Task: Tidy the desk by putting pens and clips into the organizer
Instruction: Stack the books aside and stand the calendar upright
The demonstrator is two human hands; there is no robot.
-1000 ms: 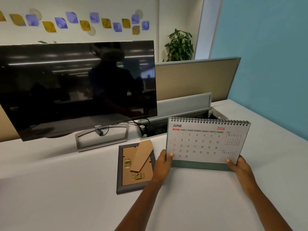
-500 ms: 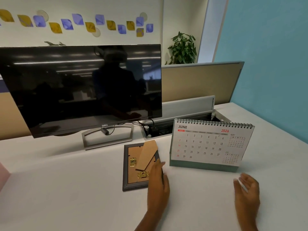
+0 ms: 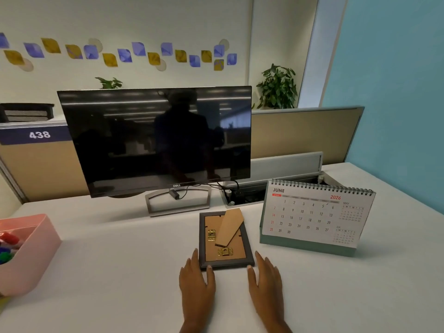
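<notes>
Firstly, organizer (image 3: 31,267): pink, at the far left of the desk (image 3: 120,272), partly out of view. Looks rigid and light; best taken by its walls.
Pens and clips (image 3: 8,240): blurred coloured pieces inside the organizer; none seen loose. Judged small, light, stiff, rather slippery; pinch at mid-body.
Left hand (image 3: 197,282): flat on the desk, fingers straight, holding nothing, tips at the near-left corner of the picture frame (image 3: 225,239).
Right hand (image 3: 265,282): flat, fingers straight, empty, at the frame's near-right corner.
Calendar (image 3: 312,217): upright, apart to the right.
</notes>
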